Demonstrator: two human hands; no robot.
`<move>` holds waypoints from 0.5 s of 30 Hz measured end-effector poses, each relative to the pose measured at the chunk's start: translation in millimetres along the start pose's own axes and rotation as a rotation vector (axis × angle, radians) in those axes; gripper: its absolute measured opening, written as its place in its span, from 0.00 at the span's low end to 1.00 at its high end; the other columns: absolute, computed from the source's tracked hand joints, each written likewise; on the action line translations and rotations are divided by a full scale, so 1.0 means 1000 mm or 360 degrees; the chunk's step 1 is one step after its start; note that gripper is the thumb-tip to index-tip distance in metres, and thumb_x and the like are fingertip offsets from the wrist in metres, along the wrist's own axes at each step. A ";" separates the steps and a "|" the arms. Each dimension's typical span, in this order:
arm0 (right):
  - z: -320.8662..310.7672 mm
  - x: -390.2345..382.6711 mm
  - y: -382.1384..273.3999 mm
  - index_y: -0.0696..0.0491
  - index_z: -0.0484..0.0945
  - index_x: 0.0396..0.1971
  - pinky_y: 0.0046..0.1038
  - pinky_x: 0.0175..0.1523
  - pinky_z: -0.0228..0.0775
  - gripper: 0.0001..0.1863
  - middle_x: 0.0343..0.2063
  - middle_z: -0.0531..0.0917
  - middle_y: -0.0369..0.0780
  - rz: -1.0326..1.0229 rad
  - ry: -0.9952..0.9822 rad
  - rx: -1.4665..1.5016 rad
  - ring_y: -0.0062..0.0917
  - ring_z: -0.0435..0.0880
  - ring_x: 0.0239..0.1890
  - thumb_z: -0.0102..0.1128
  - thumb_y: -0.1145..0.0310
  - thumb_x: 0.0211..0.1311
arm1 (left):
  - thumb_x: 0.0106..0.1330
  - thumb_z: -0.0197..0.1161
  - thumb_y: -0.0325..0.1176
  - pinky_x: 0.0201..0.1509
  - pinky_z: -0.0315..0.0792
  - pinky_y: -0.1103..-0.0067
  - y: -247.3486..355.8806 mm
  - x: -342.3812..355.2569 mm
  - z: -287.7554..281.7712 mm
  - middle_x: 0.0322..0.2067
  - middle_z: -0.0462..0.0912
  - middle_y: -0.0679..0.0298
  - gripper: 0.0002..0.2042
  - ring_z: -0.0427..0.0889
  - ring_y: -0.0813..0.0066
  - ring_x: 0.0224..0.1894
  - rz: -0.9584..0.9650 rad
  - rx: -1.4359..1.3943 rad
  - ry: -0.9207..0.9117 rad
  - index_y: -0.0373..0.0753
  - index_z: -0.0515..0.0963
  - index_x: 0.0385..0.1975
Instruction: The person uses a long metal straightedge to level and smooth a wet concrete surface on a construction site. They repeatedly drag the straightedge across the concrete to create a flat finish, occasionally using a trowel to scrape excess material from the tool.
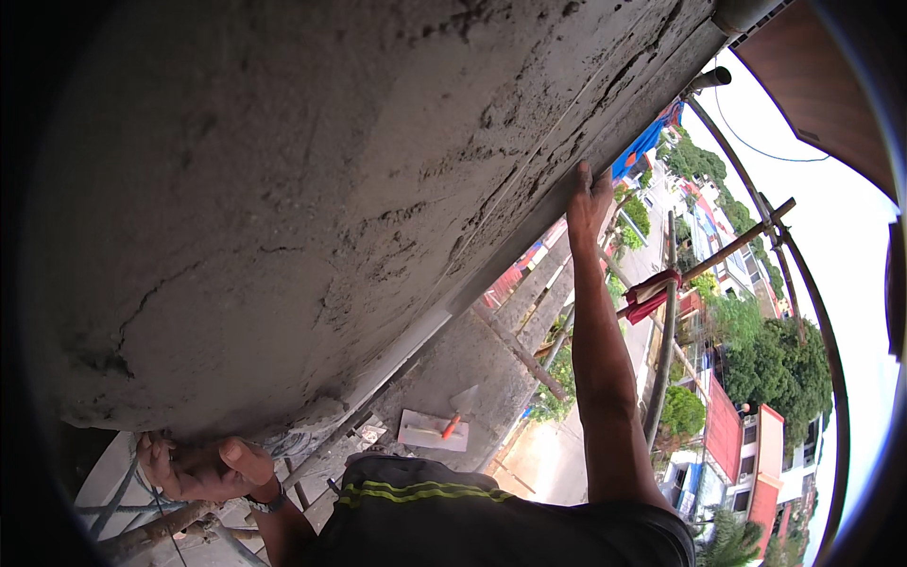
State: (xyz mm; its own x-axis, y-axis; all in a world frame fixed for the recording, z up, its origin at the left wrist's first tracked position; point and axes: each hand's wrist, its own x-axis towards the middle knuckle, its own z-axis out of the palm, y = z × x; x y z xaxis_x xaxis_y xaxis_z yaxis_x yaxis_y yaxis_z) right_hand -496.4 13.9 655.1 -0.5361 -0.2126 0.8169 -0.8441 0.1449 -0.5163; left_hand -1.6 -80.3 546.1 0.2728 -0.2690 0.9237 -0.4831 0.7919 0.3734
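Note:
A rough, grey plastered wall (pixel 378 170) fills the upper left, with cracks, pits and a thin line running along it. Along its right edge lies a long, smooth grey straightedge (pixel 515 250). My right hand (pixel 590 194), arm stretched out, grips this strip near its upper part; some of the fingers are hidden. At the wall's lower left edge my left hand (pixel 203 468) has bent fingers and its thumb apart. Whatever those fingers hold is unclear; a thin dark line hangs below them. A plastering trowel (pixel 420 429) with an orange handle rests on the grey platform below.
Scaffold poles (pixel 666 350) cross at the right, with a dark red cloth (pixel 650 295) tied to one. A grey platform (pixel 491 383) lies beneath. Cords and a pole (pixel 156 534) pass near my left hand. Far below are a street, trees and red roofs.

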 end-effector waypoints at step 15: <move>0.001 0.003 0.024 0.73 0.64 0.55 0.37 0.63 0.59 0.33 0.52 0.73 0.64 0.0128 -0.0024 -0.0002 0.52 0.70 0.59 0.51 0.53 0.68 | 0.70 0.50 0.44 0.66 0.57 0.55 -0.002 -0.001 -0.003 0.57 0.59 0.47 0.24 0.59 0.50 0.65 0.0011 0.0030 -0.0097 0.29 0.60 0.55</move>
State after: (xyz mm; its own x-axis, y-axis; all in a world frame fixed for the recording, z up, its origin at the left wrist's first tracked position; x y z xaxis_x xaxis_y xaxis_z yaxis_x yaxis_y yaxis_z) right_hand -518.1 15.2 645.0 -0.6024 -0.2149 0.7687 -0.7982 0.1633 -0.5799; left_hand 1.6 -79.7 544.5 0.2187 -0.2970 0.9295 -0.5004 0.7836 0.3682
